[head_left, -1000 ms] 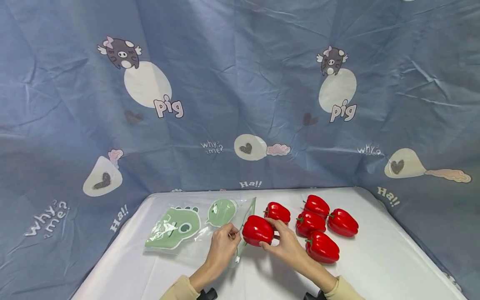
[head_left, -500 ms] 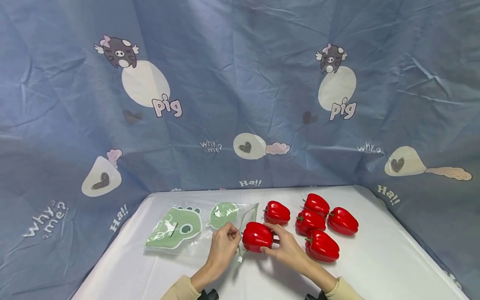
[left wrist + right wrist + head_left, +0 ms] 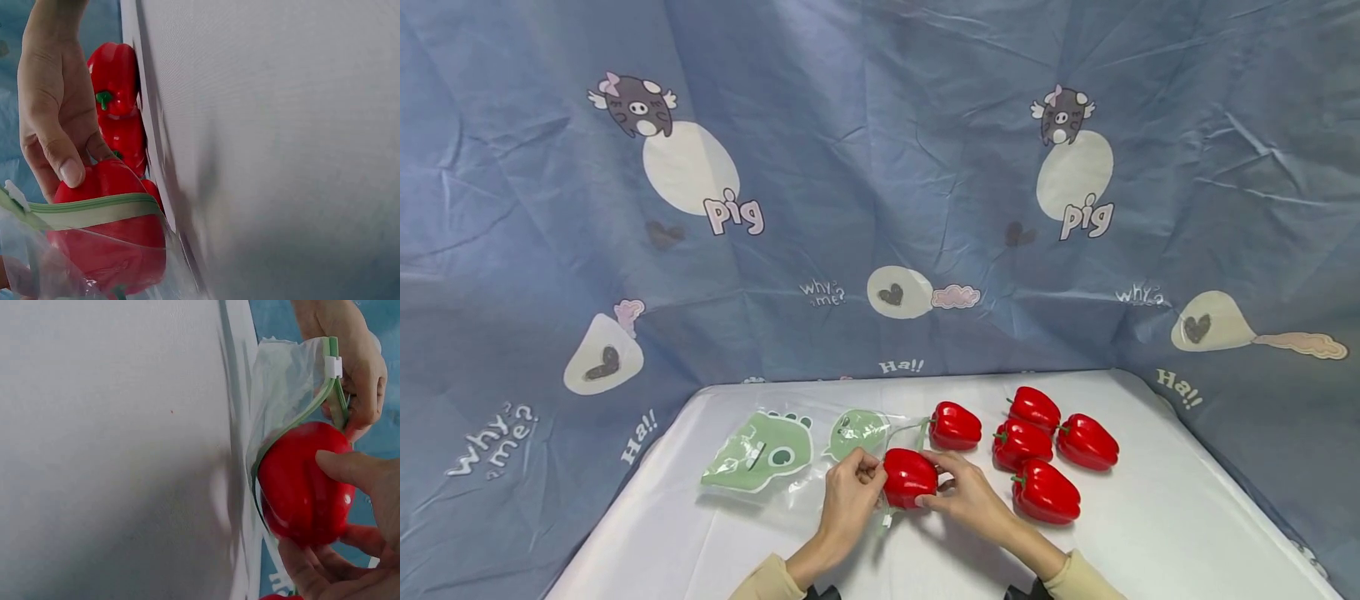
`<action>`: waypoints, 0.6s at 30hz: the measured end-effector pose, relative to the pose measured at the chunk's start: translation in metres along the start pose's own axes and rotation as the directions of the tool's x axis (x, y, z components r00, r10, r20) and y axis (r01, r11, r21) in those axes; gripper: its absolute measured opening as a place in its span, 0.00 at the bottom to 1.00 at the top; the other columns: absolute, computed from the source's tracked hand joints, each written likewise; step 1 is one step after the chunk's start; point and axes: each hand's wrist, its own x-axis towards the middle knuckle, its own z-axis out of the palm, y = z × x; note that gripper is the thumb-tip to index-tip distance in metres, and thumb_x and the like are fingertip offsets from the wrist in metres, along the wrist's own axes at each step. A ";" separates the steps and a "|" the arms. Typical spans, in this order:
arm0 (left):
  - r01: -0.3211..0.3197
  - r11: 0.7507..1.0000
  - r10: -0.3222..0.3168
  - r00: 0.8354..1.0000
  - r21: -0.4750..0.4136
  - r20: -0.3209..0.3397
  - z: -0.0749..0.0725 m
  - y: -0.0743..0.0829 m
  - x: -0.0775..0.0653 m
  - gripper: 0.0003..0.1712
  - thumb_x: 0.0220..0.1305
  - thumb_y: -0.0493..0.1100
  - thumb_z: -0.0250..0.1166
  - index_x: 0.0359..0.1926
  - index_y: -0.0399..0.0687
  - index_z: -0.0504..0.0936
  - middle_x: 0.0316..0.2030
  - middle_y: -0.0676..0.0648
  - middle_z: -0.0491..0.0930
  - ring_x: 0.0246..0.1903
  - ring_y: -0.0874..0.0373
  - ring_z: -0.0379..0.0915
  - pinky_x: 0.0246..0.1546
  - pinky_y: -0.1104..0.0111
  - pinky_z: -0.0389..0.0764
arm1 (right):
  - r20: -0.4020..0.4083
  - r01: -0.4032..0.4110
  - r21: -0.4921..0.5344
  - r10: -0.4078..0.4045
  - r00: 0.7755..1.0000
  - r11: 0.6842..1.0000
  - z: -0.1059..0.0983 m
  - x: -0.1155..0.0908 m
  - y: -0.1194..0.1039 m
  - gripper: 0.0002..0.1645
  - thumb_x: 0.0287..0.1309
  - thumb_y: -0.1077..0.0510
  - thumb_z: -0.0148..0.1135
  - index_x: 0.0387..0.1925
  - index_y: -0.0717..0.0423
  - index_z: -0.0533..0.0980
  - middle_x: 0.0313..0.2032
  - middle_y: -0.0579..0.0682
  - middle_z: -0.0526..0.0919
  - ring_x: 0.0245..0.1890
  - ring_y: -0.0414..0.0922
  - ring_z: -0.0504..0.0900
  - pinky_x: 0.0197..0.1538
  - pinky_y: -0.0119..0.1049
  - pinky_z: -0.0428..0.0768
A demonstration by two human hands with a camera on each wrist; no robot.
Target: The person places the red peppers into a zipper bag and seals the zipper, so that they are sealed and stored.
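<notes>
A red bell pepper (image 3: 910, 477) is partly inside the mouth of a clear zip bag (image 3: 808, 492) with green cartoon prints. My right hand (image 3: 962, 492) grips the pepper's outer end between thumb and fingers, as the right wrist view shows at the pepper (image 3: 306, 484). With curled fingers my left hand (image 3: 850, 492) pinches the bag's upper edge near its opening. In the left wrist view the green zip strip (image 3: 94, 211) crosses over the pepper, whose stem end lies behind the clear film. A white slider (image 3: 333, 367) sits on the strip.
To the right on the white table (image 3: 1165, 517) lie several more red bell peppers, including a near one (image 3: 1045, 492) and a rightmost one (image 3: 1086, 442). Another pepper (image 3: 955, 425) is just behind the bag's mouth. A blue printed cloth (image 3: 880, 208) hangs behind the table.
The right hand has lowered the pepper and moved it slightly left, into the bag's mouth. The bag has shifted a little right. The left hand keeps its pinch.
</notes>
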 end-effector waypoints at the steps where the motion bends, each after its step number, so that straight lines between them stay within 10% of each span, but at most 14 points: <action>1: -0.003 1.000 0.003 1.000 -0.007 -0.003 0.000 0.000 0.000 0.04 0.54 0.30 0.62 0.28 0.42 0.78 0.20 0.49 0.79 0.11 0.65 0.72 0.12 0.73 0.77 | 0.008 -0.002 0.011 0.002 1.000 1.000 0.001 0.001 0.000 0.40 0.46 0.54 0.74 0.61 0.62 0.71 0.54 0.57 0.77 0.46 0.50 0.82 0.42 0.34 0.85; 18: -0.073 0.997 0.069 0.993 -0.039 -0.097 0.002 -0.001 -0.001 0.06 0.54 0.29 0.64 0.28 0.43 0.78 0.21 0.49 0.80 0.14 0.65 0.74 0.12 0.71 0.79 | 0.067 0.001 0.044 -0.004 0.998 0.999 0.017 0.019 0.002 0.37 0.47 0.61 0.73 0.60 0.66 0.71 0.46 0.55 0.79 0.46 0.50 0.81 0.43 0.29 0.84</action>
